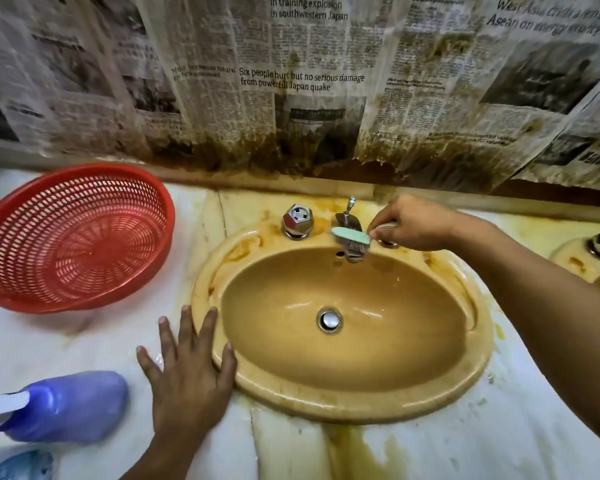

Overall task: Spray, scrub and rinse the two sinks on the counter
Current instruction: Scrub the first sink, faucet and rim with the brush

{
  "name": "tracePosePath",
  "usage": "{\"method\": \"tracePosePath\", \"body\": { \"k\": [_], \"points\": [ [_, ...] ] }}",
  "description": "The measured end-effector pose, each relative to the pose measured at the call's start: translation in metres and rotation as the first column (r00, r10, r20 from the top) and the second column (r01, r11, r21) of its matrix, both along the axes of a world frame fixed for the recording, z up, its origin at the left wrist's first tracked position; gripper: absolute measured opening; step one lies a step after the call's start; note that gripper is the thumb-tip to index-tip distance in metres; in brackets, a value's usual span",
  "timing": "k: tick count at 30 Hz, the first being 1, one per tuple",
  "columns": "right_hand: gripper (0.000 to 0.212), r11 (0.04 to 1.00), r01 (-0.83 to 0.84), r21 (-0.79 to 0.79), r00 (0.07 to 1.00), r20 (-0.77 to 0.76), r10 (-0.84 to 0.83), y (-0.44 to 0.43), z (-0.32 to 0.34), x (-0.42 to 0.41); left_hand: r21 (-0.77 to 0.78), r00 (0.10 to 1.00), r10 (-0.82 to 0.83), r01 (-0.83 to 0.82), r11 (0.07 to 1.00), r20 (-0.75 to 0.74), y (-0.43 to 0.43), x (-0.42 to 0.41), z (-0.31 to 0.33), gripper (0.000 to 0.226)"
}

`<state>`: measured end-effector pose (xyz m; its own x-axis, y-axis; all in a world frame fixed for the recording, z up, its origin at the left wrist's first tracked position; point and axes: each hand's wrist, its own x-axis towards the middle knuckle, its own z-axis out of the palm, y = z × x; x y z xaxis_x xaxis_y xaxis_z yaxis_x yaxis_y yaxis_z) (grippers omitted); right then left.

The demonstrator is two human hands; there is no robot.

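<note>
View from above of a tan oval sink (361, 407) set in a pale, stained counter (84, 341). The left hand (187, 379) lies flat and holds nothing, fingers straight and spread, on the counter at the sink's front left, with its fingertips on the rim. The right hand (416, 225) reaches to the back of the sink and pinches a small green-backed brush (350, 237), bristles down against the metal tap (347, 220). A chrome knob (298, 220) stands left of the tap. A metal drain plug (329, 320) sits at the bottom of the basin. The edge of a second sink (589, 265) shows at far right. A red plastic basket (73, 237) sits on the counter to the left, and a blue bottle (70, 407) is at the front left. Stained newspaper (291, 81) covers the wall behind
</note>
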<state>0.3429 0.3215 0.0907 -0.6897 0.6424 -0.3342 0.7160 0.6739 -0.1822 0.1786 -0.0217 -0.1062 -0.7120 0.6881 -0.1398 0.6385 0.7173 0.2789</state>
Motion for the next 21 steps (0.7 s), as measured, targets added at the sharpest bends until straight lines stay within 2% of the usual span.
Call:
{"method": "tracePosePath", "body": {
  "k": [2, 4, 7, 9, 12, 15, 17, 18, 21],
  "points": [
    [0.027, 0.996, 0.038, 0.080, 0.998, -0.061, -0.033, 0.005, -0.011, -0.007, 0.001, 1.000, -0.002, 0.002, 1.000, 0.010, 0.001, -0.001, 0.001, 0.071],
    [0.027, 0.994, -0.020, 0.106, 0.997, -0.074, 0.028, 0.006, -0.015, -0.014, 0.013, 1.000, 0.006, -0.006, 1.000, 0.014, 0.002, -0.001, 0.001, 0.070],
    [0.024, 0.985, -0.171, -0.004, 0.984, 0.053, 0.171, 0.017, 0.004, -0.009, 0.009, 1.000, 0.018, -0.018, 1.000, 0.012, 0.003, -0.002, 0.001, 0.069],
    [0.022, 0.990, -0.138, -0.006, 0.987, 0.087, 0.138, 0.029, 0.011, -0.001, 0.012, 1.000, 0.022, -0.022, 1.000, 0.020, 0.003, -0.003, 0.002, 0.068],
    [0.023, 0.986, -0.067, 0.153, 0.998, 0.028, 0.063, 0.034, -0.009, -0.004, 0.009, 0.999, 0.027, -0.027, 1.000, 0.022, 0.004, -0.003, 0.003, 0.069],
    [0.023, 0.995, -0.089, 0.050, 0.996, -0.027, 0.090, 0.031, -0.013, -0.007, 0.017, 0.999, 0.033, -0.034, 0.999, 0.022, 0.006, -0.006, 0.003, 0.068],
    [0.022, 0.993, -0.112, -0.043, 0.994, 0.012, 0.112, 0.039, -0.003, 0.001, 0.015, 0.999, 0.036, -0.037, 0.999, 0.029, 0.006, -0.007, 0.003, 0.068],
    [0.021, 0.994, -0.100, -0.036, 0.994, 0.030, 0.101, 0.045, 0.000, 0.004, 0.016, 0.999, 0.039, -0.039, 0.999, 0.031, 0.006, -0.008, 0.003, 0.068],
    [0.022, 0.993, -0.034, 0.116, 0.999, 0.028, 0.031, 0.052, -0.011, 0.006, 0.017, 0.999, 0.037, -0.037, 0.999, 0.031, 0.006, -0.007, 0.003, 0.068]
  ]
}}
